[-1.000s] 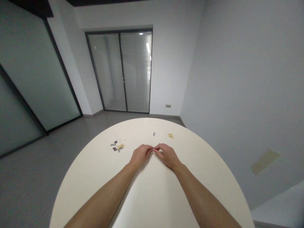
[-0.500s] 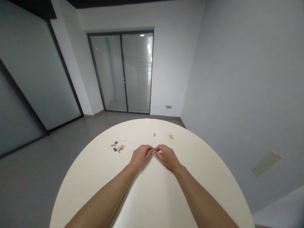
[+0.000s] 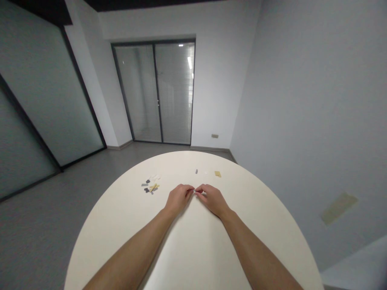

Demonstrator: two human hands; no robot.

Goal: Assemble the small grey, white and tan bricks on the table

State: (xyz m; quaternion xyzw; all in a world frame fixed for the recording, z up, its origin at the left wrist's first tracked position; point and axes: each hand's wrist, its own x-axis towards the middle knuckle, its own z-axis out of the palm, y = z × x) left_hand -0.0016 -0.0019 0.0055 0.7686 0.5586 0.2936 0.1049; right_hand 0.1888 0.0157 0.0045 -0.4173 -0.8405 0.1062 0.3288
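Observation:
My left hand (image 3: 179,199) and my right hand (image 3: 211,198) meet over the middle of a round white table (image 3: 193,249). Both hands have their fingers curled, and the fingertips pinch a tiny pale piece (image 3: 194,191) between them. The piece is too small to name. A heap of small flat pieces (image 3: 150,185) in grey, black, white and yellow lies to the left of my left hand. Beyond my hands lie a small grey piece (image 3: 196,171), a white piece (image 3: 206,172) and a yellow piece (image 3: 217,174).
The table's far edge curves just beyond the loose pieces. Behind it are a grey floor, a glass sliding door (image 3: 155,92) with blinds, a glass partition on the left and a plain wall on the right.
My hands stay together at the same spot; only the fingertips shift slightly. The view has tilted a little.

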